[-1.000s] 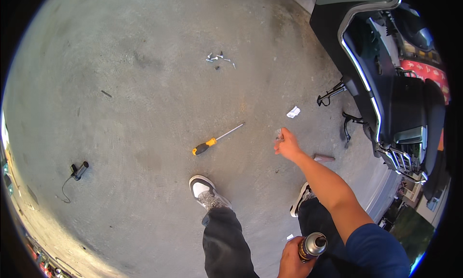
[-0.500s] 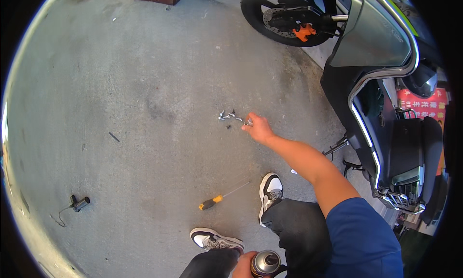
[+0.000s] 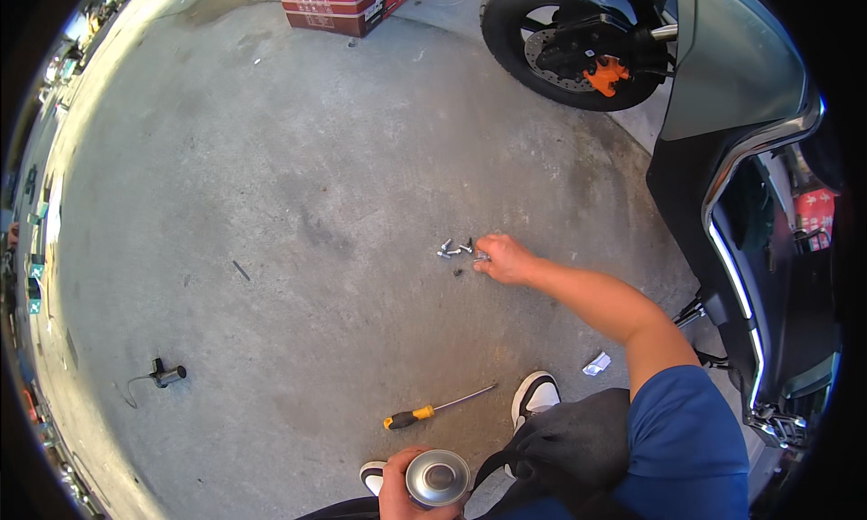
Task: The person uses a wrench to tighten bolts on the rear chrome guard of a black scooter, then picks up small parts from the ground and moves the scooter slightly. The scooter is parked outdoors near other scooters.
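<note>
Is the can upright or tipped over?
Roughly upright: the can shows its silver top to the downward-looking camera, with the left hand around its side.

The floor [image 3: 226, 177] is bare grey concrete, scuffed and mottled with darker smudges, lying mostly in soft, even shade. Along the left rim the ground turns into a bright sunlit strip [image 3: 86, 114], with small, blurred clutter beyond it. At the top, a red carton [image 3: 330, 10] rests on the floor, and a thin seam runs rightward from near it. A scooter [image 3: 741, 69] with grey-green and black bodywork and chrome trim fills the right side, and behind it shows a red panel [image 3: 815, 208] with pale markings
</note>
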